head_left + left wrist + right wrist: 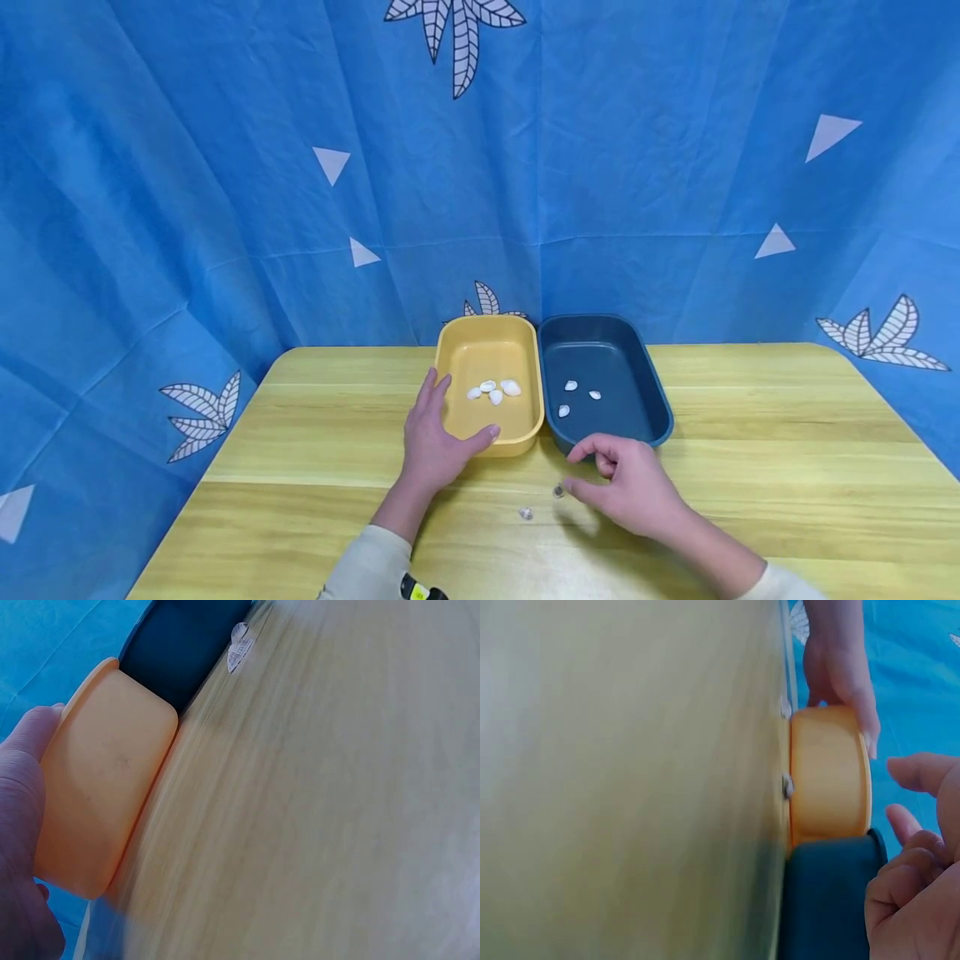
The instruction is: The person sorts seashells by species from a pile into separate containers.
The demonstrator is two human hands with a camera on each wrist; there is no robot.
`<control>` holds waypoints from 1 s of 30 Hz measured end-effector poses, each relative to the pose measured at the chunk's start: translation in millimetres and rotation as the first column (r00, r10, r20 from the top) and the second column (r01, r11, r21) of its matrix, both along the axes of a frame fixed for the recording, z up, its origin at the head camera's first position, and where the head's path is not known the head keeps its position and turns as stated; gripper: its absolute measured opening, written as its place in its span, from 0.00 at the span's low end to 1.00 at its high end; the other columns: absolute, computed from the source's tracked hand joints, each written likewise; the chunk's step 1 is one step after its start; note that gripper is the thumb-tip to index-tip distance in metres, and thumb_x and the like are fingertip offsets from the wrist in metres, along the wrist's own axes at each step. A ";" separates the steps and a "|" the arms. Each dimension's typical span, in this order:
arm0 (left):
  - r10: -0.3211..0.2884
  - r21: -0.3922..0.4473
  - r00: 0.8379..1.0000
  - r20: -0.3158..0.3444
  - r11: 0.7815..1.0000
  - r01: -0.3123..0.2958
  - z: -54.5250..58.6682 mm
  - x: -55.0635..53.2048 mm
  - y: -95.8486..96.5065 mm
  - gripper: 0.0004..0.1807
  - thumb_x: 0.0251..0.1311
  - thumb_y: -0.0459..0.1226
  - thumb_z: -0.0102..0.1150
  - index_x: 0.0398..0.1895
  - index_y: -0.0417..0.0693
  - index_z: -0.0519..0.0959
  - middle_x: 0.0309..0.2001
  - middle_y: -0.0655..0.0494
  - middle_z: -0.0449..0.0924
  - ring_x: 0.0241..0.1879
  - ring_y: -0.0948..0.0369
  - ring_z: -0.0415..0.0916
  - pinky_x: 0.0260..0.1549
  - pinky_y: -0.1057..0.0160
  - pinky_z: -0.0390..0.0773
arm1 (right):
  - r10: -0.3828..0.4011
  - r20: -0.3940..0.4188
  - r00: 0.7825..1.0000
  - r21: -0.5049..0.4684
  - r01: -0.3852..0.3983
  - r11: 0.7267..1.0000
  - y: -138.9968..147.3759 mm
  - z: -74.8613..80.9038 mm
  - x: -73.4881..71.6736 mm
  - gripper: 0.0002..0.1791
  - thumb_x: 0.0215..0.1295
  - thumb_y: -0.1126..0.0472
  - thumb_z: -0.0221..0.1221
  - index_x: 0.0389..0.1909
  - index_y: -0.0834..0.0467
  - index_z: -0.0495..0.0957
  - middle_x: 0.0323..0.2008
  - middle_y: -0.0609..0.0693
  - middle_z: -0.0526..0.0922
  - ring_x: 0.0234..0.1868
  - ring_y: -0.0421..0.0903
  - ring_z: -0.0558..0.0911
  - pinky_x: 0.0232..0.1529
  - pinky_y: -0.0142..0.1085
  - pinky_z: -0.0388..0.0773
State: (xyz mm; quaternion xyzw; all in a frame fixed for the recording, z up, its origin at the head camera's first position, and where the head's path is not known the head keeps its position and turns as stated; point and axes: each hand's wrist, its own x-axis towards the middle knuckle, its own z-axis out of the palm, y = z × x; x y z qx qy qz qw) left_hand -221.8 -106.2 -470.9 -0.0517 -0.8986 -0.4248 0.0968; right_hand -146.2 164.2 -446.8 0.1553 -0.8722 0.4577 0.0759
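My left hand rests at the near left corner of a yellow tray, fingers spread along its side. Its thumb lies at the tray's rim. Several white shells lie in that tray. My right hand hovers in front of the dark blue tray, thumb and forefinger curved apart with nothing between them in the right wrist view. Right by its thumb tip, a small dark shell sits on the table. A pale striped shell lies to its left.
The two trays stand side by side at the back of the wooden table. Inside the dark blue tray are 3 small white shells. A blue cloth with leaf prints hangs behind the table.
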 end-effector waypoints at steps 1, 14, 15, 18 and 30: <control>0.000 -0.002 1.000 0.000 1.000 0.000 -0.2 0.2 0.0 0.58 0.43 0.62 0.75 0.76 0.53 0.61 0.79 0.63 0.43 0.74 0.46 0.48 0.65 0.37 0.57 | 0.005 0.007 1.000 0.002 -0.005 1.000 -1.1 -1.7 1.2 0.14 0.49 0.61 0.78 0.34 0.51 0.83 0.15 0.34 0.53 0.18 0.33 0.57 0.30 0.32 0.68; 0.002 -0.001 1.000 0.007 1.000 -0.002 -1.2 1.3 -0.5 0.58 0.43 0.62 0.75 0.77 0.53 0.60 0.79 0.63 0.43 0.73 0.45 0.49 0.65 0.36 0.57 | 0.054 0.124 0.991 0.030 -0.058 0.998 -9.9 -22.1 7.8 0.13 0.49 0.65 0.75 0.34 0.51 0.83 0.14 0.37 0.60 0.16 0.33 0.61 0.22 0.30 0.65; 0.002 0.000 1.000 0.006 1.000 -0.002 -1.1 1.2 -0.5 0.58 0.43 0.62 0.75 0.77 0.53 0.60 0.79 0.63 0.43 0.73 0.45 0.49 0.65 0.36 0.57 | 0.048 0.129 0.991 0.039 -0.054 0.998 -10.2 -23.4 7.0 0.13 0.49 0.65 0.75 0.34 0.51 0.83 0.14 0.37 0.61 0.16 0.33 0.61 0.22 0.30 0.65; 0.002 0.002 1.000 0.001 1.000 -0.002 -0.7 1.1 -0.5 0.58 0.42 0.62 0.74 0.76 0.53 0.61 0.79 0.64 0.43 0.73 0.45 0.49 0.64 0.36 0.57 | 0.024 0.140 0.990 0.081 -0.036 0.996 -10.9 -27.5 4.3 0.13 0.48 0.65 0.74 0.34 0.50 0.83 0.14 0.37 0.62 0.16 0.33 0.62 0.24 0.31 0.67; 0.002 0.003 1.000 -0.012 1.000 -0.002 -1.6 0.7 -1.3 0.58 0.42 0.63 0.74 0.76 0.53 0.61 0.79 0.65 0.43 0.73 0.44 0.50 0.64 0.36 0.57 | -0.010 0.116 0.993 0.175 -0.010 0.984 -14.5 -32.8 -2.2 0.12 0.47 0.63 0.72 0.32 0.47 0.82 0.16 0.37 0.67 0.17 0.35 0.66 0.23 0.32 0.66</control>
